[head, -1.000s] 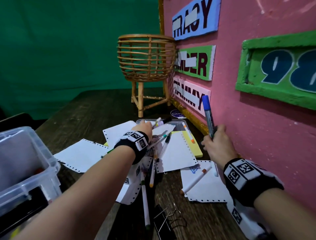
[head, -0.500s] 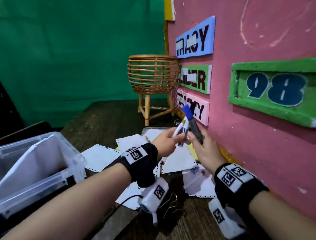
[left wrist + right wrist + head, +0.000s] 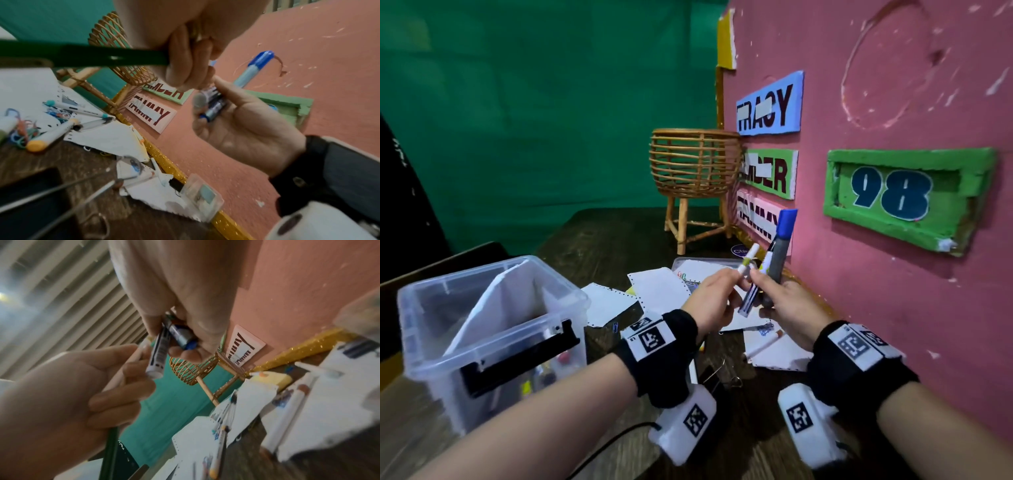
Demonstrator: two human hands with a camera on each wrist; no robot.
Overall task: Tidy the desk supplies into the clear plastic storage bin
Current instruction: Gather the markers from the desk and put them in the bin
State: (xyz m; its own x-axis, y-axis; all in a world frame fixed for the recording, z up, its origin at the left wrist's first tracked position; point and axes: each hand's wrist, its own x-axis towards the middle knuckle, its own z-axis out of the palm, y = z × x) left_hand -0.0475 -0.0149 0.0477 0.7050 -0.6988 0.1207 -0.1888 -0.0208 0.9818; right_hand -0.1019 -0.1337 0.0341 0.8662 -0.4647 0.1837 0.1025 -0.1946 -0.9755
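Observation:
The clear plastic storage bin (image 3: 482,325) stands open at the left of the desk, with a white sheet and small items inside. My left hand (image 3: 732,281) is raised over the paper pile and pinches a white pen (image 3: 748,260) with a yellow-green band. It also holds a green pencil (image 3: 82,56), which is hidden in the head view. Right beside it, my right hand (image 3: 760,284) grips a blue-capped marker (image 3: 782,240) upright, along with a white pen with dark print (image 3: 156,356). The fingertips of both hands nearly touch.
Loose perforated papers (image 3: 657,287), more pens (image 3: 763,344), binder clips (image 3: 722,373) and coloured paper clips (image 3: 22,134) litter the dark wooden desk. A wicker basket on legs (image 3: 695,164) stands at the back. A pink board (image 3: 893,308) with name signs closes the right side.
My left hand lifted pens off the paper pile and rose to meet my right hand, which moved left with its marker. The view tilted up, so more of the bin shows.

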